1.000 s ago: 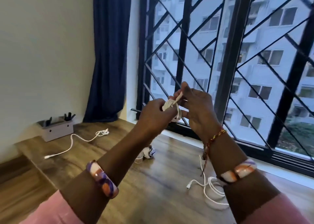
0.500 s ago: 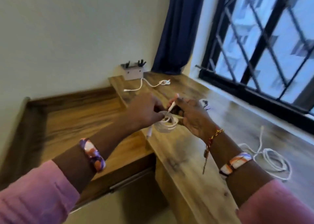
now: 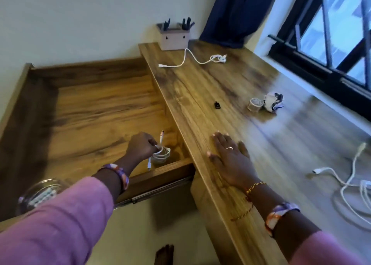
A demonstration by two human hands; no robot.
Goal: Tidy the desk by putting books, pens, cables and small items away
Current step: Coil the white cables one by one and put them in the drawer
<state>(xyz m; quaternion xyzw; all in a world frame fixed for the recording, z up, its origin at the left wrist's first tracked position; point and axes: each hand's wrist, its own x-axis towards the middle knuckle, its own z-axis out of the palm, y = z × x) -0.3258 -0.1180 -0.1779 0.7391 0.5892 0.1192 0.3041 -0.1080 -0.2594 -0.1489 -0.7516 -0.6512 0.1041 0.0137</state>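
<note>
From the head camera, looking down, the left hand (image 3: 141, 147) is inside an open wooden drawer (image 3: 96, 112). Its fingers are curled around a small white cable (image 3: 160, 154) that is wound into a little bundle. The bundle sits low in the front right corner of the drawer, right by the drawer's front wall. One plug end pokes up above the hand and another end hangs down toward the drawer floor.

The right hand (image 3: 228, 156) lies flat on the wooden desk (image 3: 200, 96), near the desk's edge beside the drawer. Its fingers are straight and spread, and it holds nothing. There is a ring on one finger. Both wrists have colorful bracelets, and both arms wear pink sleeves.

Farther back on the desk, a second white cable (image 3: 192, 60) lies loose, with one end tangled in a small knot. Behind it, by the wall, stands a small box (image 3: 173, 36) with dark things sticking out of the top. A tiny black thing (image 3: 216, 105) lies alone in the middle of the desk. Near it are a roll of tape (image 3: 255, 104) and a crumpled ball of paper (image 3: 273, 101), touching each other. At the right edge lies a messy white cord (image 3: 349, 186) in loose loops.

A glass bowl (image 3: 40, 192) sits at the lower left, partly hidden by the sleeve.
</note>
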